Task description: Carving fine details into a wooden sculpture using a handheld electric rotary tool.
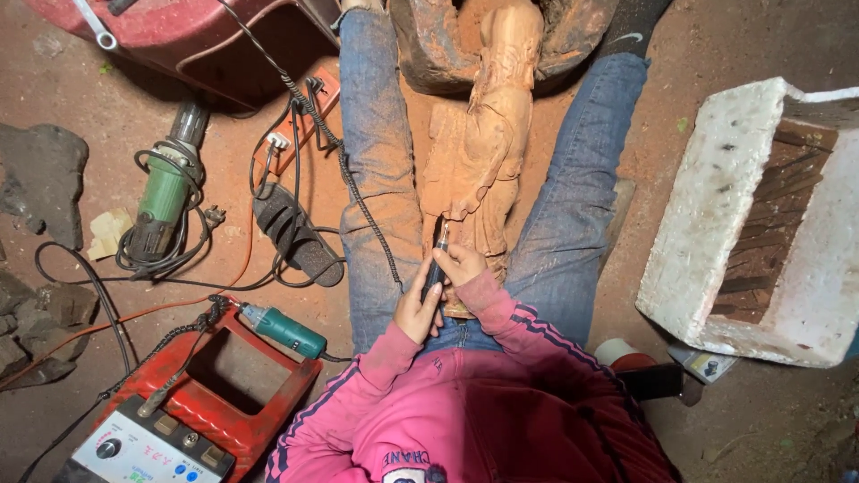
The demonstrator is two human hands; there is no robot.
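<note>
Now: left hand [417, 309] and right hand [459, 265], fingers closed round slim dark rotary handpiece [436, 262] | tip touches rough orange carved wooden figure [483, 134] | red-dust floor [89, 179]

Far right of our grip, we see an open white foam box [716, 192]; lower left, a white-and-blue control panel label [148, 452].
</note>
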